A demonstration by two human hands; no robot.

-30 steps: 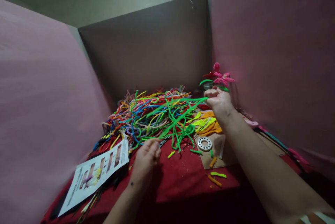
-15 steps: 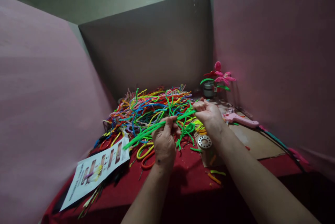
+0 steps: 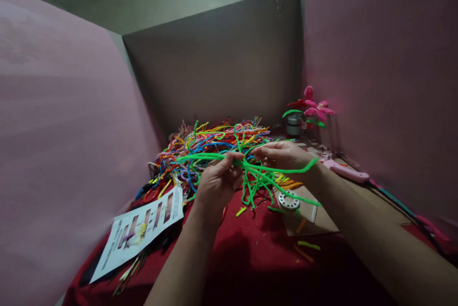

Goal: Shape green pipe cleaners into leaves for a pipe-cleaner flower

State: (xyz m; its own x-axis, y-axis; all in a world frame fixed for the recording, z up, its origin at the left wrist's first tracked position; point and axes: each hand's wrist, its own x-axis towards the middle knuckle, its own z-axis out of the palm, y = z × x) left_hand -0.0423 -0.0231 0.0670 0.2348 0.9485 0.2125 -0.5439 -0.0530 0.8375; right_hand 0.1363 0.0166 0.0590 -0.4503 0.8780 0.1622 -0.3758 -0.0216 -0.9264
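Observation:
My left hand (image 3: pixel 218 184) is closed, thumb and fingers gripping a few long green pipe cleaners (image 3: pixel 196 157) near their middle. One end of them points left; the others fan out to the right, passing in front of my right wrist. Just right of that grip is my right hand (image 3: pixel 282 153), its thumb and fingertips pinched together close to the green strands. Whether a strand is between those fingertips I cannot make out. Behind and below both hands lie more loose green pipe cleaners (image 3: pixel 263 183) at the edge of a large, many-coloured pile of pipe cleaners (image 3: pixel 211 141).
A printed sheet (image 3: pixel 139 232) lies at the left of the red cloth (image 3: pixel 246 248). Right of centre, a metal ring with holes (image 3: pixel 289 200) rests on cardboard (image 3: pixel 361 201). A pink-handled glue gun (image 3: pixel 345 170) and pink pipe-cleaner flowers (image 3: pixel 317 108) are further right. Short offcuts (image 3: pixel 308 245) lie in front.
My right hand has let the green ends go and moved in nearer my left hand. The green pipe cleaners, earlier drawn together between both hands, now spread apart to the right.

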